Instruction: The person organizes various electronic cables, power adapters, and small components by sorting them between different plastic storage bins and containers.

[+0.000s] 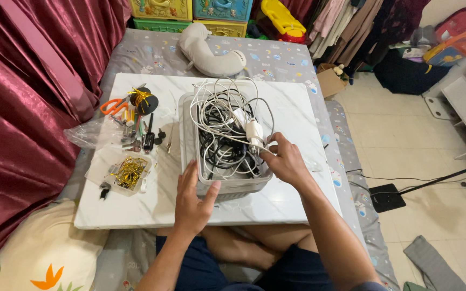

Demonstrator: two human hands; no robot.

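Presently, the grey plastic basket [227,186] sits near the centre of the white counter [136,210], directly ahead of the seated person, with its long axis running from 6 o'clock to 12 o'clock, away from the body. It holds a tangle of white and black cables [219,126], some loops rising above the rim at the 12 o'clock end.

The left hand [192,202] is at the basket's near left corner, at about 7 o'clock of it: palm against the outer wall, fingers extended upward along the side, thumb hooked over the front rim. It is spread and bracing, not pinching anything.

The right hand [284,161] is at the basket's right rim, about 3 o'clock. Its fingertips are drawn together on a white cable next to the white charger plug [254,132], which lies on top of the tangle just at 11 o'clock of the fingers. Whether the fingers grip the plug itself cannot be told. The right hand is the nearer to the plug; the forearm enters from 5 o'clock, wrist bent inward.

At 9 o'clock of the basket, well apart, lie orange scissors [113,105], a black tape roll [145,101] and a clear tray of gold wire ties [129,172].
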